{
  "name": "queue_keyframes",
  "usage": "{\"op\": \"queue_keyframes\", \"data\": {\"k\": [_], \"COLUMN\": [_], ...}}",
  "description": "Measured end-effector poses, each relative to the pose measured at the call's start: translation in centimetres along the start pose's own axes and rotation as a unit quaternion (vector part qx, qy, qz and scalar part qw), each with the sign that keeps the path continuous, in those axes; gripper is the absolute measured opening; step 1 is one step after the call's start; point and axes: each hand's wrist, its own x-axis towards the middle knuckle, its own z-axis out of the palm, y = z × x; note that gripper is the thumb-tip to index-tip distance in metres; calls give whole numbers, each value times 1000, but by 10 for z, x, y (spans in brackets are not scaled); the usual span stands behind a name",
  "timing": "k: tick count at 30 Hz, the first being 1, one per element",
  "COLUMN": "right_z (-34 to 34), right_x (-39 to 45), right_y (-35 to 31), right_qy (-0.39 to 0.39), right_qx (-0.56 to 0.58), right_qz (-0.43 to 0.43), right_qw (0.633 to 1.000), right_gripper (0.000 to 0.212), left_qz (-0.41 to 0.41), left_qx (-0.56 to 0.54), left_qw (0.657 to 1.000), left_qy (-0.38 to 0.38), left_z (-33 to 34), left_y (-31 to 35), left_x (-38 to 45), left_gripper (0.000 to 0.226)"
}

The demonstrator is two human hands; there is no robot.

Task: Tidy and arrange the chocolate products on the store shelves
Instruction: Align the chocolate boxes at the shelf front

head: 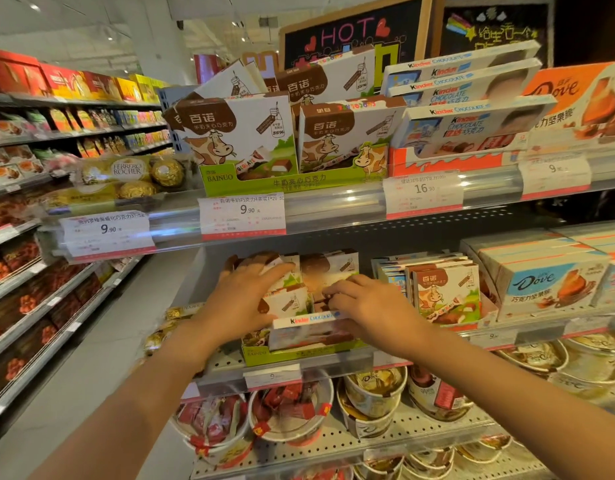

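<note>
Both my hands reach into a green Bainuo display tray (299, 356) on the middle shelf. My left hand (243, 296) lies with spread fingers on the Bainuo milk-chocolate boxes (285, 301) standing in the tray. My right hand (365, 306) rests on the top edge of a Kinder Chocolate box (309, 329) that stands at the front of that tray, fingers curled over it. More Bainuo boxes (444, 292) stand to the right. On the top shelf are Bainuo boxes (243, 133), Kinder boxes (465, 126) and a Dove box (583, 95).
Ferrero Rocher packs (126, 174) lie at the top shelf's left end. Dove boxes (548, 282) fill the middle shelf's right. Tubs of chocolates (292, 414) stand on the shelf below. A side aisle of shelves (39, 202) runs along the left, with open floor (102, 358) between.
</note>
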Motion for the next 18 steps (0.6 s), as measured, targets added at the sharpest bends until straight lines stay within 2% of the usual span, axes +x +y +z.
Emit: {"op": "queue_keyframes", "data": {"k": [3,6,10,13,18], "right_z": [-15,-19,-10,-10,-24], "right_x": [6,2,-13,-16,-12], "right_y": [2,-1,-8,-9,-4], "right_qy": [-53,-93,-83,-84,-94], "right_qx": [42,50,65,102,220], "right_qz": [35,27,20,45,88], "right_qw": [997,994,994,990,967], "right_gripper": [31,24,16,11,14], "left_qz": [11,32,22,19,22], "left_qx": [-40,-8,8,10,0], "left_qw": [999,999,1000,998,998], "left_qy": [-13,-39,11,55,52], "left_z": [-2,-3,5,15,17], "left_y": [-11,-11,-3,-5,-4], "left_x": [4,1,-8,-11,-11], "left_gripper": [84,93,111,104,97]}}
